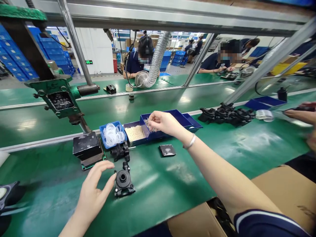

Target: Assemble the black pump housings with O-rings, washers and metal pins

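This is a factory assembly floor — a long green worktop (158, 177) carries a green-painted press (60, 102), a dark-blue parts bin (181, 117) and black plastic housings (123, 186), while beyond it masked co-workers (133, 62) in navy bend over a parallel bench (175, 78), near stacked blue crates (54, 52) and a lit exit sign (89, 62).

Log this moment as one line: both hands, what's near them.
left hand: open beside black housing, contact unclear | right hand: curled over blue bin of small parts, hold unclear
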`<action>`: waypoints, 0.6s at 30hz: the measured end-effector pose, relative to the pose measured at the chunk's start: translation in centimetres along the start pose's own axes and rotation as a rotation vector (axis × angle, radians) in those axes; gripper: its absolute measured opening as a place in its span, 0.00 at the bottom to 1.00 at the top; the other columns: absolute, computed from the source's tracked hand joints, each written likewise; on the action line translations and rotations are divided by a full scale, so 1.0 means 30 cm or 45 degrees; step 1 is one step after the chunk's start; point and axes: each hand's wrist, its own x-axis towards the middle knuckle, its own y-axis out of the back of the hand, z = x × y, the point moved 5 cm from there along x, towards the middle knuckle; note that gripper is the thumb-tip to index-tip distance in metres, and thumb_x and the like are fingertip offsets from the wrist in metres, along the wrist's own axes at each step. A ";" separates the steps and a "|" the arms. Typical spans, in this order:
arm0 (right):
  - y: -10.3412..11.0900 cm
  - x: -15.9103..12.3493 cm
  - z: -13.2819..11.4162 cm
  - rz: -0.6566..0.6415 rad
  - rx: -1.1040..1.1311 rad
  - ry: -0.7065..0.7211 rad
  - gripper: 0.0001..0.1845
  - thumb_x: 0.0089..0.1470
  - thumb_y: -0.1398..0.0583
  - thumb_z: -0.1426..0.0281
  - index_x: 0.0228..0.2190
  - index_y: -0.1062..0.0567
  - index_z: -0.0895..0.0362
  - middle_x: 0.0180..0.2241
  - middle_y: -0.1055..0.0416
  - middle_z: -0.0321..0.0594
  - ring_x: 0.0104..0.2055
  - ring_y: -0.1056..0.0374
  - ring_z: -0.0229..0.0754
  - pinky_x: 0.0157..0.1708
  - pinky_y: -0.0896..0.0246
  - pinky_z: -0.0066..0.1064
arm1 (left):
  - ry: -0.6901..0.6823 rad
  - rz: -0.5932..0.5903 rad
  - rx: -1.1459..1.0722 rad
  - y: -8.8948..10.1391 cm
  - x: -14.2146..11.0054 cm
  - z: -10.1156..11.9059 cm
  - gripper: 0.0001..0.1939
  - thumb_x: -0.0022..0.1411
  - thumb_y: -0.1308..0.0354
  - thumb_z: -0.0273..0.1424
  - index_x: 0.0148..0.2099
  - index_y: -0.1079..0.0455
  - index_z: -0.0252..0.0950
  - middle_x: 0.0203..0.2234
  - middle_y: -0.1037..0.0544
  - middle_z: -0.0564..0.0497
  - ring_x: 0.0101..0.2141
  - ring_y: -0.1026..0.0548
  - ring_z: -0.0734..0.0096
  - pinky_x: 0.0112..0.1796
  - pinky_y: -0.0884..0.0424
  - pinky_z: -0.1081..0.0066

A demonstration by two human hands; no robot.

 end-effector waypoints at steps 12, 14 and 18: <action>-0.216 -0.290 -0.338 -0.091 0.602 0.427 0.04 0.62 0.39 0.70 0.35 0.24 0.55 0.29 0.26 0.36 0.31 0.29 0.37 0.33 0.32 0.28 | 0.257 0.136 -0.724 -0.056 0.108 0.090 0.05 0.63 0.36 0.31 0.34 0.26 0.37 0.30 0.21 0.52 0.34 0.23 0.71 0.36 0.26 0.71; -0.226 -0.283 -0.313 -0.067 0.754 0.339 0.05 0.64 0.40 0.68 0.35 0.26 0.55 0.28 0.27 0.35 0.29 0.29 0.36 0.33 0.31 0.28 | 0.366 0.203 -0.757 -0.035 0.089 0.051 0.05 0.63 0.36 0.32 0.34 0.26 0.38 0.32 0.20 0.52 0.36 0.22 0.70 0.38 0.25 0.70; -0.259 -0.282 -0.257 -0.144 0.975 0.153 0.08 0.65 0.43 0.64 0.36 0.29 0.56 0.29 0.27 0.36 0.29 0.27 0.37 0.30 0.30 0.29 | 0.595 0.107 -0.476 -0.024 0.044 -0.036 0.08 0.61 0.35 0.38 0.35 0.23 0.39 0.34 0.18 0.52 0.38 0.21 0.66 0.43 0.27 0.67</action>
